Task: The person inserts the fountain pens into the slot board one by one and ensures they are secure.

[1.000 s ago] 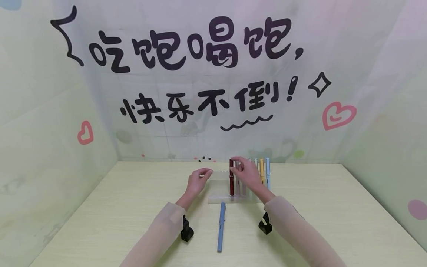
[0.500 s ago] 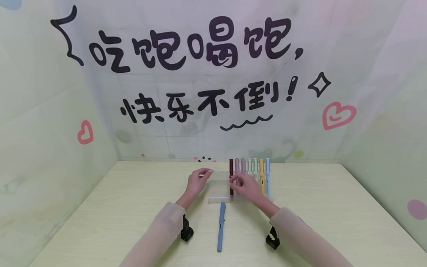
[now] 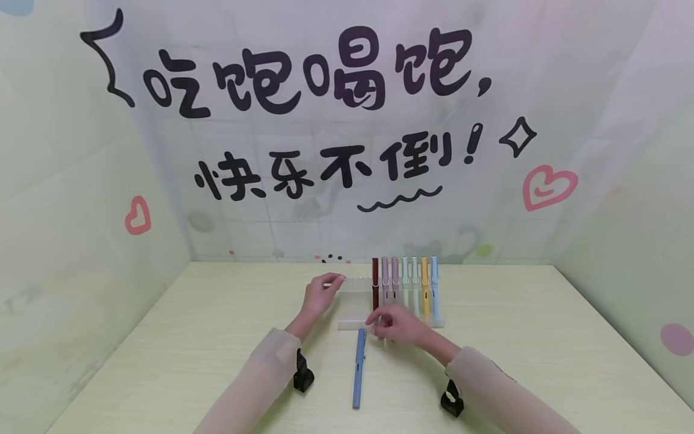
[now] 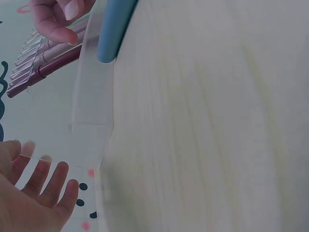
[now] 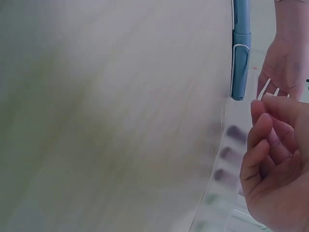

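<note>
My left hand (image 3: 321,296) holds the left edge of a clear pen stand (image 3: 355,325); in the left wrist view the thumb lies on one side of the see-through panel (image 4: 72,145) and the fingers on the other. My right hand (image 3: 398,324), fingers loosely bent and holding nothing, is low in front of the stand, its fingertips near the top end of a blue pen (image 3: 359,369). That pen lies on the table, pointing toward the stand. A dark red pen (image 3: 375,282) stands leftmost in the stand's row, partly hidden below by my right hand.
Right of the dark red pen stand two mauve pens (image 3: 385,277), two pale green pens (image 3: 414,274), a yellow pen (image 3: 425,280) and a light blue pen (image 3: 435,283). The pale wooden table (image 3: 217,337) meets a printed cloth backdrop (image 3: 271,235) behind.
My right hand has come down from the top of the dark red pen to the stand's base, close to the blue pen. The dark red pen stays upright; my left hand keeps its place.
</note>
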Motion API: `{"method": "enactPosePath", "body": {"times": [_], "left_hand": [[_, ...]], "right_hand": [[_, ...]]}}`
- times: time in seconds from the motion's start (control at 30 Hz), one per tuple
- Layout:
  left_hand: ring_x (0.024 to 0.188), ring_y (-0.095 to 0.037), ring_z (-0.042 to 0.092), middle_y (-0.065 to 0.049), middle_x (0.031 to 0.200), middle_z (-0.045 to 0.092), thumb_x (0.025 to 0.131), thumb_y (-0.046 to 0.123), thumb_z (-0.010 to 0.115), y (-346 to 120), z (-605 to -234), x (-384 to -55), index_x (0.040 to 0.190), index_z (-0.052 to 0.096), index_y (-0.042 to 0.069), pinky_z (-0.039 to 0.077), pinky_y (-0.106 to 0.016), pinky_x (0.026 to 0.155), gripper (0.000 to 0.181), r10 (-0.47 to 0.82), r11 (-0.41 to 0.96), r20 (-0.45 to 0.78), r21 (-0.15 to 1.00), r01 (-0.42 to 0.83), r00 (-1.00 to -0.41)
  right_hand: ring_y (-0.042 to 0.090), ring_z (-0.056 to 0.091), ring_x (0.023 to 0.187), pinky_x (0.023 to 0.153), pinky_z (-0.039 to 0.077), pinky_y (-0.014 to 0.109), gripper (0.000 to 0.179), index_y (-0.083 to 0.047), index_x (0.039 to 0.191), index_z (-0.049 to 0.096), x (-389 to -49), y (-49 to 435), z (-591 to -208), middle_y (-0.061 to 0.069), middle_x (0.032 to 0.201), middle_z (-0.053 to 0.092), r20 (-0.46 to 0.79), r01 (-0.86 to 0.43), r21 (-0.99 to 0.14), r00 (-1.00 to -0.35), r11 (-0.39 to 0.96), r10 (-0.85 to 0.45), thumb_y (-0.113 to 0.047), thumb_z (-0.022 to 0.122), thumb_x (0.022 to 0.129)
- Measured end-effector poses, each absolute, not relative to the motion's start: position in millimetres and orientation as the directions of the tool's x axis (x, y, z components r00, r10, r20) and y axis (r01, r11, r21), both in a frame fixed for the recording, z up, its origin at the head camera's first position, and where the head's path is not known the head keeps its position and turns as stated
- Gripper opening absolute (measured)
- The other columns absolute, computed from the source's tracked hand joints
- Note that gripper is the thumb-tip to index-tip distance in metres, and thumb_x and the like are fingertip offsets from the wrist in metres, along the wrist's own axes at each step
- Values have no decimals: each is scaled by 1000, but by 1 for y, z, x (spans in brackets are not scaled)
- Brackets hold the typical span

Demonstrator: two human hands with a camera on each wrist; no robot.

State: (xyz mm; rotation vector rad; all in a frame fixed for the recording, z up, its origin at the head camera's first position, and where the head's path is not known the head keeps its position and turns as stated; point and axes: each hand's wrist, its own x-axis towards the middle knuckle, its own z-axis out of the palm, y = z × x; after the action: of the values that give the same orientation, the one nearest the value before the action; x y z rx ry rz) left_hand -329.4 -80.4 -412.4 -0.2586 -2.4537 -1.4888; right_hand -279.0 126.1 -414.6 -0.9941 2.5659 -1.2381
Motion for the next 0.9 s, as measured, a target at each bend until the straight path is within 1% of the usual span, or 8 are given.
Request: {"method": "enactPosePath", "body": {"times": [0.23,0.37,0.5,0.6,0.7,0.9], "left_hand": [[85,-24,60,-10,94,62,89,25,53,-81,-413,-329,100,65,3,49,-33,70,27,14,460,304,844,276,-953],[85,-24,60,-10,94,62,89,25,54,-80,-411,-328,99,65,4,49,-33,70,26,11,454,301,848,273,-953],[86,-25,60,-10,95,62,89,25,55,-79,-411,-328,99,65,4,49,-33,70,26,9,456,303,847,273,-953],[86,-25,60,-10,95,62,89,25,55,-79,-411,-328,99,65,4,49,-33,70,26,7,459,302,846,272,-953],[86,-24,59,-10,95,62,89,25,54,-80,-411,-327,100,65,4,49,-33,71,26,10,456,302,847,273,-953],[86,-24,59,-11,95,62,89,24,54,-80,-411,-326,100,65,3,49,-33,70,26,9,447,304,851,276,-953]], "right_hand": [[11,49,51,48,44,24,24,-5,105,62,-281,125,-420,1,65,57,90,-493,-725,-760,481,-643,-2,60,81],[8,48,50,48,43,23,28,-7,111,61,-281,122,-421,-1,64,56,67,-527,-682,-736,508,-673,-2,58,83],[5,46,48,48,42,21,30,-9,113,60,-283,120,-420,-5,64,55,62,-576,-625,-709,527,-702,-3,57,84],[4,45,48,48,42,20,30,-9,113,60,-284,119,-420,-7,65,54,59,-598,-598,-697,534,-714,-3,57,84],[5,46,50,50,42,21,28,-9,112,60,-285,120,-419,-7,64,54,38,-588,-597,-701,546,-712,-5,57,84],[8,48,54,52,43,22,22,-11,102,59,-282,123,-416,-5,65,54,-16,-537,-620,-720,572,-693,-7,61,81]]}}
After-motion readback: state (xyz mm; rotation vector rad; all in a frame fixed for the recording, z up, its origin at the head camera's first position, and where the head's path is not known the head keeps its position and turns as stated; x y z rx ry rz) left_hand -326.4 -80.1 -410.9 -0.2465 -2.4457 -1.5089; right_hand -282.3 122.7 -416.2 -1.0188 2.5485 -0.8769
